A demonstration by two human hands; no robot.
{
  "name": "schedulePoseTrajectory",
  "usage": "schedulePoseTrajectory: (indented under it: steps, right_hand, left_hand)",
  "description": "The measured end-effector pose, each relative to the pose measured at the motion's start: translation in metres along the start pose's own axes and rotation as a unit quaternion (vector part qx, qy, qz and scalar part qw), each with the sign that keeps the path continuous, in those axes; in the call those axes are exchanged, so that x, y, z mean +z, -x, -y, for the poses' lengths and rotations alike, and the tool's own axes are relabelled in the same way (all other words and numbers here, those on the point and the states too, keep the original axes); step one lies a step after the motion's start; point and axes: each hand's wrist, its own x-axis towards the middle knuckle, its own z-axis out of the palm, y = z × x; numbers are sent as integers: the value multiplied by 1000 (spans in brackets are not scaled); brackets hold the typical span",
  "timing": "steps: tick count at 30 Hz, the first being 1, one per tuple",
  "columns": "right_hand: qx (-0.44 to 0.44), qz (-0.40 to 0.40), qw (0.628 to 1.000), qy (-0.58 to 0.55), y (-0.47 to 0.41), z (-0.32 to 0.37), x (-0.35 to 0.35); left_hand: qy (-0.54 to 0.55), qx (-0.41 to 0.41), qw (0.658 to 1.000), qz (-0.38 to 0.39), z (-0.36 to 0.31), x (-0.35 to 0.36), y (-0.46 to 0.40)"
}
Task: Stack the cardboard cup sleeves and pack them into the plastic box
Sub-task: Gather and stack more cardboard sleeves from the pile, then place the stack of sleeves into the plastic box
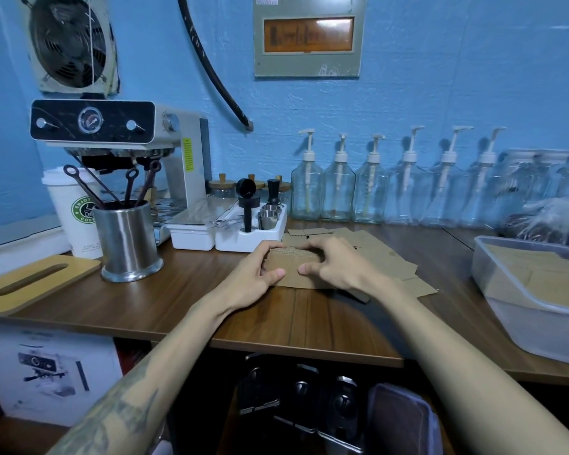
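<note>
Wooden desk [184,300] runs left to right under a blue wall. Espresso machine [119,149] at back left, steel utensil cup [127,239] and a white paper cup [71,211] in front of it. Row of clear pump bottles [372,188] along the wall at back right. Plastic box [536,310] on the desk's right edge, well apart from my hands, already holding flat cardboard sleeves, tilted toward me. Wooden tissue-box lid [37,284] at far left. White tray [250,234] with tamper tools just behind my hands.

Loose cup sleeves [385,257] lie flat, fanned out on the desk to the right of and behind my hands. The stack of sleeves [291,261] sits at desk centre, standing on its long edge, long axis left to right, corrugated top edge facing up.

My left hand [253,277] has its grip closed round the stack's left end, thumb on the near face. My right hand [335,267] grips the right end, thumb pinching the near face, fingers curled over the top.
</note>
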Motion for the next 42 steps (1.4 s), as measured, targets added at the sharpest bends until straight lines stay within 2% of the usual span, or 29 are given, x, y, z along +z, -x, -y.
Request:
schedulePoseTrajectory:
  steps: [3,7,14,18,25,30,35,42]
  right_hand:
    - [13,9,1000,-10,1,3,-1]
    - [16,-17,999,-24,7,8,-8]
    - [53,-71,994,-63,29,-4,-81]
    - [74,-118,988,-64,56,-26,-134]
    - [148,-183,972,-18,134,-81,-207]
    - [198,-153,968,29,179,-115,-232]
    - [218,-135,966,40,201,-133,-235]
    - [245,-55,966,65,201,-151,-230]
  left_hand:
    - [12,-2,1000,4,-4,1,2]
    - [96,-7,995,-9,-12,-1,1]
    - [112,1,993,36,-41,12,-9]
    - [91,48,993,65,-76,40,-27]
    - [145,97,980,94,-136,127,-44]
    - [178,60,974,129,-159,193,-54]
    - [184,-42,960,208,-174,235,-57]
    - [206,-37,962,174,-176,247,-64]
